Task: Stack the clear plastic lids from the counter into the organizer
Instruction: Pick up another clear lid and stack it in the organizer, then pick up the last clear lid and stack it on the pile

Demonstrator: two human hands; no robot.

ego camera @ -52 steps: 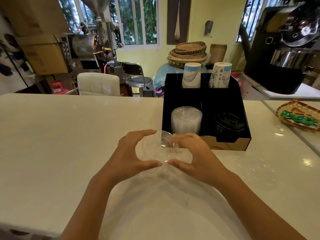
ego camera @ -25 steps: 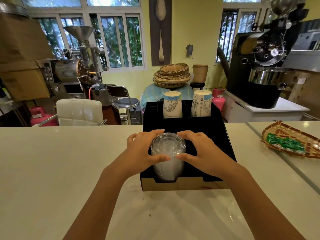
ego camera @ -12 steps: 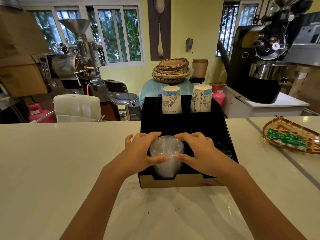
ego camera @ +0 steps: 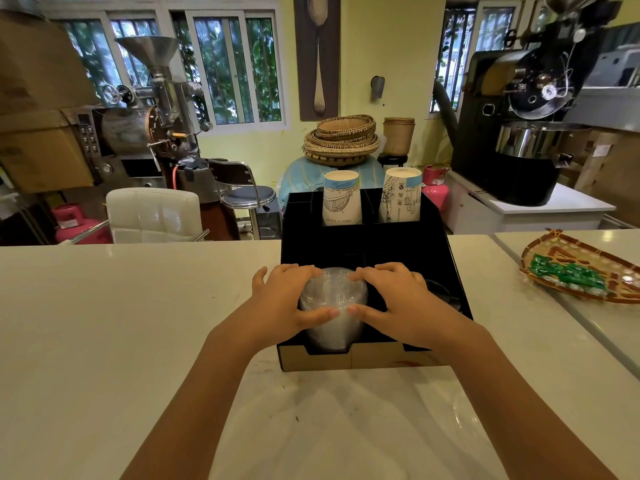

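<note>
Clear thin plastic makes up the stack of lids [ego camera: 332, 306], which stands in the front left compartment of the black organizer [ego camera: 363, 251] at about 12 o'clock on the pale desk [ego camera: 121, 323]. The left hand [ego camera: 287, 303] cups the stack from 9 o'clock and the right hand [ego camera: 394, 299] from 3 o'clock; both curl around the top lids, thumbs on the near side, fingers over the far rim, gripping them between the palms.

Such lids look very light, springy and slick, and they probably dent or splay if squeezed hard. Holding at the rims, on opposite sides, seems the safest way, since the domed middles flex. A gentle downward press should nest them. Two paper cups [ego camera: 341, 199] stand at the back of the organizer, and dark lids [ego camera: 443, 292] sit in the compartment just right.
</note>
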